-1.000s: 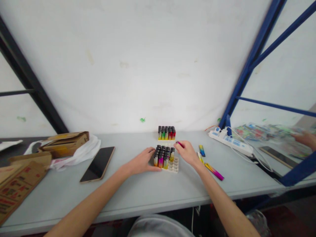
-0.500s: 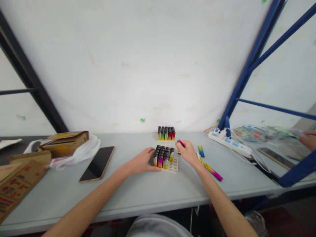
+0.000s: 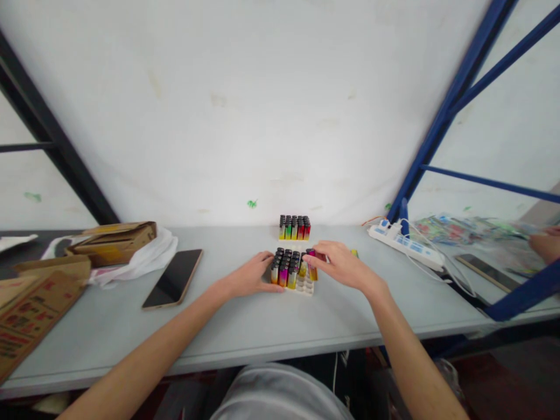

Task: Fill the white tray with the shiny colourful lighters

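Observation:
A white tray (image 3: 305, 287) with round slots stands on the table, its left part filled with several upright lighters (image 3: 284, 271) with black tops. My left hand (image 3: 251, 276) wraps the tray's left side, thumb along the front edge and fingers at the back corner. Between the thumb and fingers of my right hand (image 3: 343, 263) is a purple and yellow lighter (image 3: 312, 265), held upright over the tray's right side. Slots at the front right of the tray hold no lighters. Behind it stands a second block of lighters (image 3: 294, 227) in a pale tray.
A phone (image 3: 172, 279) lies left of my left arm. Cardboard boxes (image 3: 114, 242) and a white plastic bag (image 3: 153, 254) are farther left. At the right are a power strip (image 3: 406, 246) with cables, a blue metal frame (image 3: 431, 137) and another person's hand (image 3: 546, 244).
My right hand has moved left to the tray, turning the lighter upright. It now hides most of the loose lighters on the table. My left hand stays at the tray.

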Tool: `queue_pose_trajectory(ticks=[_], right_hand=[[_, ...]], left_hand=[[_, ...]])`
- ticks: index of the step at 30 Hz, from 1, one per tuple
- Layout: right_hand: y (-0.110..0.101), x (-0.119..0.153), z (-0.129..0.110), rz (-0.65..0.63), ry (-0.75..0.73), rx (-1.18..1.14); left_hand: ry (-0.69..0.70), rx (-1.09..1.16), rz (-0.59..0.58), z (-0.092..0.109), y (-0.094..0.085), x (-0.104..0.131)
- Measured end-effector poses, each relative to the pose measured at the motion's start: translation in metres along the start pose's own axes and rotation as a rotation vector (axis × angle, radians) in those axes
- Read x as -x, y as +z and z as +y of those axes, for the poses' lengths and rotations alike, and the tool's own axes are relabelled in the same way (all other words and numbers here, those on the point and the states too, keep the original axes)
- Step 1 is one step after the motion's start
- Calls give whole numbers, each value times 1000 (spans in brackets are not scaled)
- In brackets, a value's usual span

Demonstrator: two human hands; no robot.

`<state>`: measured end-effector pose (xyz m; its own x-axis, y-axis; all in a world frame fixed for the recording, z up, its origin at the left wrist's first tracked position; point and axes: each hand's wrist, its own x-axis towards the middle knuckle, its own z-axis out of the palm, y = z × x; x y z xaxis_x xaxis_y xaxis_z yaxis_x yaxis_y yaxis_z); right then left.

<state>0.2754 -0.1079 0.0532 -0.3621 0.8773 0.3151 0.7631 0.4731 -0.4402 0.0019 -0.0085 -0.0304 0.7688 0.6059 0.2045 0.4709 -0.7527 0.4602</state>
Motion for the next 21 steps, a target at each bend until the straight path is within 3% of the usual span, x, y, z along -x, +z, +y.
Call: queue_pose_trajectory(ticks=[4,11,14,21], right_hand=[[2,0,8,-159,92,-134],[13,-3,18,-225,79,-193],[19,-3,14,-249,112,-142],[35,-12,5,-174,198,120]], left_hand=[[7,15,13,-1,0,0],[-6,29,5,4,-2,1],[-18,29,-10,5,-2,0],[-4,8,2,5,-3,1]])
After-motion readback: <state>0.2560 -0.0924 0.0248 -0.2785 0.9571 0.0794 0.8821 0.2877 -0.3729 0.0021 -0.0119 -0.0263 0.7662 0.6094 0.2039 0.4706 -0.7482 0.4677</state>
